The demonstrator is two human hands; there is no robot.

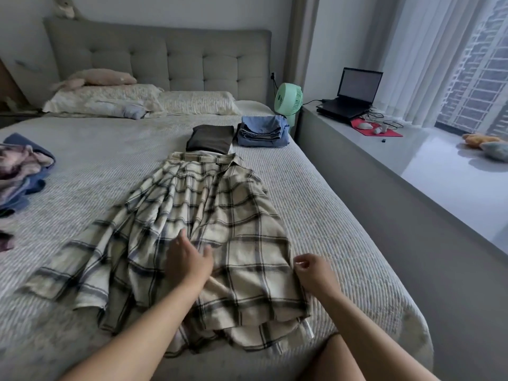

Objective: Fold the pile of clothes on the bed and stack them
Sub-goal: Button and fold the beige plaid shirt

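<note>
A cream plaid shirt (192, 215) lies spread on the bed, collar toward the headboard, its left side bunched in folds. My left hand (187, 259) rests flat on the shirt's lower middle with the fingers extended. At the shirt's right edge my right hand (310, 270) has loosely curled fingers; whether it pinches the cloth I cannot tell. Beyond the collar sit a folded dark brown garment (210, 138) and a folded blue stack (262, 132). A pile of unfolded clothes (19, 171) lies at the bed's left edge.
The grey quilted bed (316, 204) has pillows (110, 100) at the headboard. A green fan (288, 101) stands by the bed's far right corner. A window ledge (428, 166) on the right holds a laptop (351, 92). My knee (351, 358) shows at the bottom.
</note>
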